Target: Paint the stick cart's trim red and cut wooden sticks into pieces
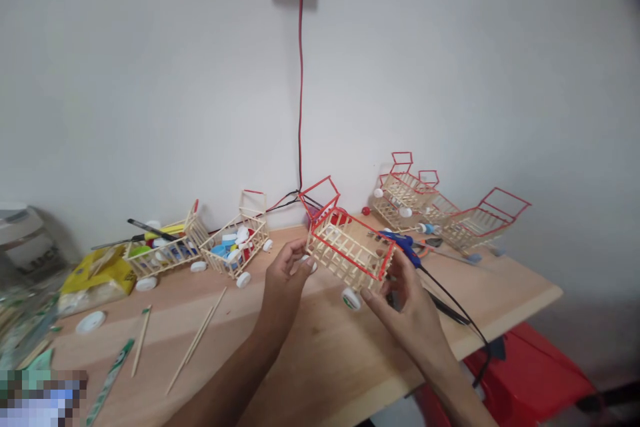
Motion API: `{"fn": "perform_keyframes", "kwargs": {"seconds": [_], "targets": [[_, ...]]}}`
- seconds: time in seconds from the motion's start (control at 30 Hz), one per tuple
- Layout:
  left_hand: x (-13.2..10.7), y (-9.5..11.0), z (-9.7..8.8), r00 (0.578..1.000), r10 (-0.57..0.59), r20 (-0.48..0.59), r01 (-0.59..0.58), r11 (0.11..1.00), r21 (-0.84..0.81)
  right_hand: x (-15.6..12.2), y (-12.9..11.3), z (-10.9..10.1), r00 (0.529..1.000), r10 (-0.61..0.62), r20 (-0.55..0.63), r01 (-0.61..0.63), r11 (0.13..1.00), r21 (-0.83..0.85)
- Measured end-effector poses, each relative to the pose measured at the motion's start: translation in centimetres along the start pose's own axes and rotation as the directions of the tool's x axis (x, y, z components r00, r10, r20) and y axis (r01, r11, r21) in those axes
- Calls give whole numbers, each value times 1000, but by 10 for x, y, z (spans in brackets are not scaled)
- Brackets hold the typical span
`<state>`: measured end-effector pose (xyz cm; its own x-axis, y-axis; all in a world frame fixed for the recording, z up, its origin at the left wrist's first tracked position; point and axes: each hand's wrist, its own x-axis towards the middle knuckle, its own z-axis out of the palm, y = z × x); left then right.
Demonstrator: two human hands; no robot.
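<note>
My left hand (285, 277) and my right hand (407, 303) hold a small shopping cart model (347, 250) between them, above the wooden table top (320, 353). The cart is built of pale wooden sticks, with red strips along its rim and a raised red frame at the far end. A white bottle-cap wheel (351, 299) sits at its lower corner, against my right fingers. Another white cap (309, 264) shows by my left fingers. Just behind my right hand lies a blue glue gun (403, 245), its black cord (450, 300) running past my wrist.
Several similar carts (450, 213) stand at the back right, and two more (200, 243) at the back left hold coloured bottle caps. Loose sticks (197, 340) and a yellow bag (97, 280) lie at the left. A red stool (525, 373) stands below the table's front edge.
</note>
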<state>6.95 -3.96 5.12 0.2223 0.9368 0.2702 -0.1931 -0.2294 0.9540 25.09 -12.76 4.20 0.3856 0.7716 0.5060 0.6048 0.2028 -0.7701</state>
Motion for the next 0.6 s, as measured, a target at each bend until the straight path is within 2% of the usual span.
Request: {"fn": "perform_keyframes", "kwargs": {"seconds": [0.1, 0.27, 0.37, 0.5, 0.6], "targets": [[-1, 6, 6, 999, 8, 33, -9, 999, 36, 8, 2, -19, 998, 7, 60, -10, 999, 51], [-3, 13, 19, 997, 29, 65, -32, 999, 44, 21, 2, -50, 986, 68, 155, -61, 997, -45], [-4, 17, 28, 996, 16, 87, -15, 1000, -13, 25, 1, -59, 985, 38, 166, -44, 998, 34], [-3, 24, 38, 989, 21, 144, -5, 994, -110, 33, -6, -74, 993, 63, 104, -82, 978, 192], [-2, 25, 37, 990, 33, 136, -18, 994, -106, 48, -9, -100, 993, 113, -40, -101, 969, 226]]}}
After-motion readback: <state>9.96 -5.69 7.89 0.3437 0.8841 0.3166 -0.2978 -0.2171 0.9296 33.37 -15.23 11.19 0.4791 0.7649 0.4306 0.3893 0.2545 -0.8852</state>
